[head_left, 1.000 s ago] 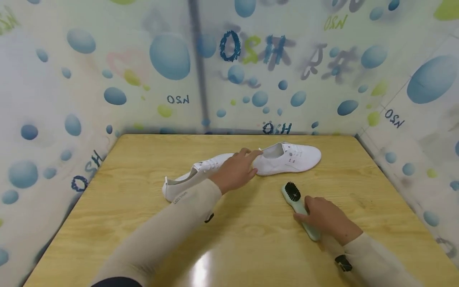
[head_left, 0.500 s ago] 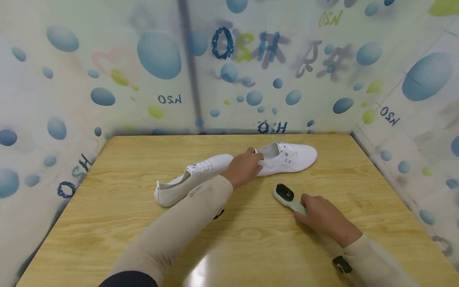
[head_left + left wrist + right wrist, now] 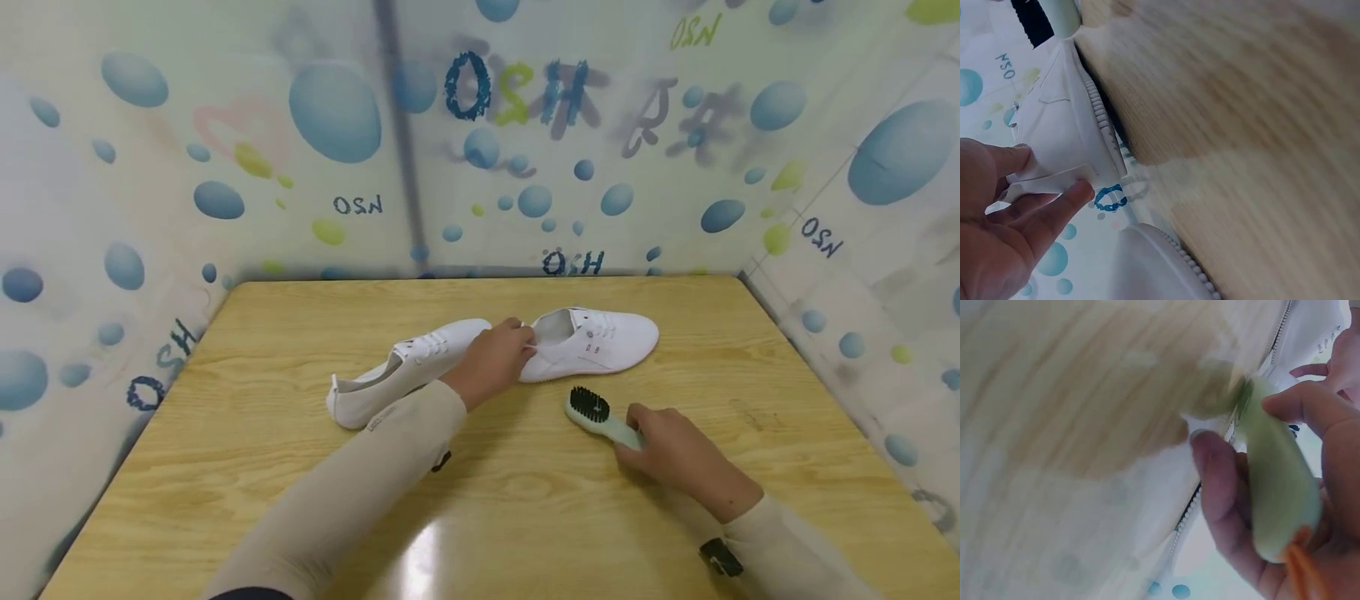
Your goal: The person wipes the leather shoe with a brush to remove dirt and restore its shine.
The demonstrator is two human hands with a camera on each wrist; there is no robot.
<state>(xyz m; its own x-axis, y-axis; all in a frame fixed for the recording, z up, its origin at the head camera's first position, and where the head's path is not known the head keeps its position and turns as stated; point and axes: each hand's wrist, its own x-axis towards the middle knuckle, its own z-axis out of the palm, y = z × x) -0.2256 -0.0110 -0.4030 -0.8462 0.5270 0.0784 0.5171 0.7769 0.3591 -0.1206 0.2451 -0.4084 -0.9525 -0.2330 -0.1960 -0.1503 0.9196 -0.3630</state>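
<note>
My left hand (image 3: 491,364) pinches the heel of a white lace-up canvas shoe (image 3: 618,343), which lies on the table with its toe to the right. In the left wrist view, thumb and fingers (image 3: 1060,212) take the shoe's heel (image 3: 1054,178) between them. Partly behind my left hand and sleeve lies a second white shoe (image 3: 431,354), heel towards the left. My right hand (image 3: 675,450) holds a pale green brush (image 3: 595,410) by the handle, black bristles facing up, just in front of the gripped shoe. An orange loop (image 3: 1300,569) hangs from the handle's end.
The wooden table (image 3: 517,517) has its far edge against a wall (image 3: 480,225) patterned with blue bubbles and letters. Side walls flank the table on the left and right.
My left hand has closed on the right-hand shoe's heel, and that shoe has shifted slightly left and nearer. The brush has swung so its head points further left; my right hand has barely moved.
</note>
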